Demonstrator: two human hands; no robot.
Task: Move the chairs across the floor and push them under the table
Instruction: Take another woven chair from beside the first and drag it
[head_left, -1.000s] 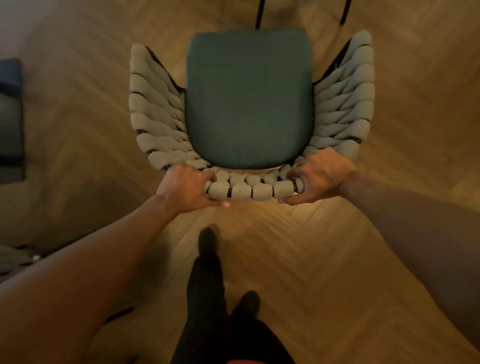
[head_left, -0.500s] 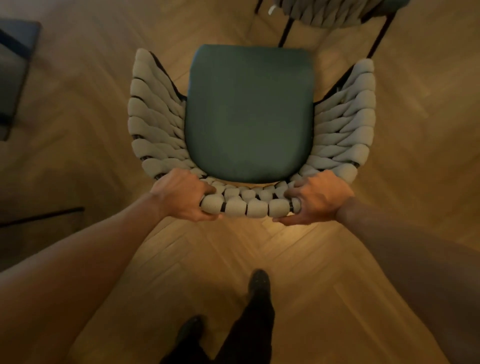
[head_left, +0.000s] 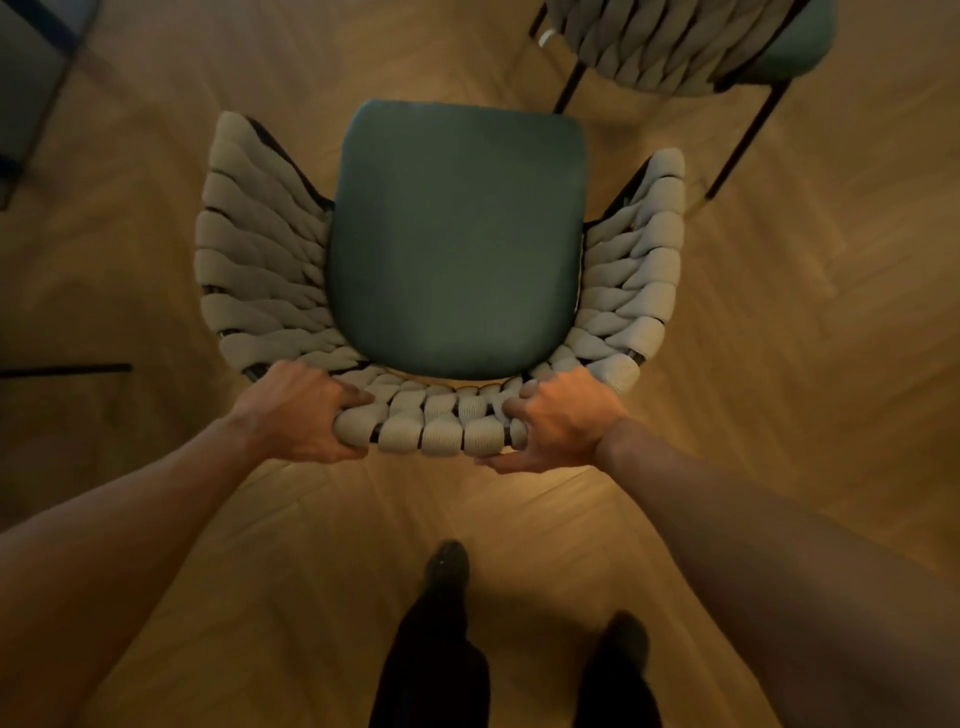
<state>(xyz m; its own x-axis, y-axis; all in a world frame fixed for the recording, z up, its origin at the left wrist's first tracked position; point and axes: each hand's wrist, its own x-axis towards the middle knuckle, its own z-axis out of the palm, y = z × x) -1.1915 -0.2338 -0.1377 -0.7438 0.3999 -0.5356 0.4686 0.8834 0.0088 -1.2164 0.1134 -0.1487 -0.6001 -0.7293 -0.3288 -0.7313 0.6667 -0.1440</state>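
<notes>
Since the earlier frames, a second chair (head_left: 675, 47) of the same pattern has come further into view beyond the held chair (head_left: 457, 239), and the person's feet have changed stride behind it.

1. Floor (head_left: 805, 364): herringbone wood. From above it cannot be told whether the held chair's legs are lifted or sliding.
2. Held chair: green seat pad up, woven grey arms on either side, backrest toward the person. No tabletop is in view, so the chair is judged to be in transit, not yet at its place.
3. Second chair: ahead and to the right of the held chair, near its front right corner but apart from it, with thin black legs on the floor.
4. Dark furniture (head_left: 31, 78): ahead and to the left of the held chair, well apart.
5. Hands: the left hand (head_left: 306, 415) grips the left end of the woven top rail (head_left: 431, 426). The right hand (head_left: 561, 421) grips the right end. Fingers of both curl over the rail.

Recommended handling:
- Keep both hands level and evenly loaded so that the chair tracks straight.
- Steer the front right corner clear of the second chair's legs, the likeliest snag.
- Keep the leading shoe (head_left: 447, 566) behind the rear legs.
- Locate the table before committing to the final push.
</notes>
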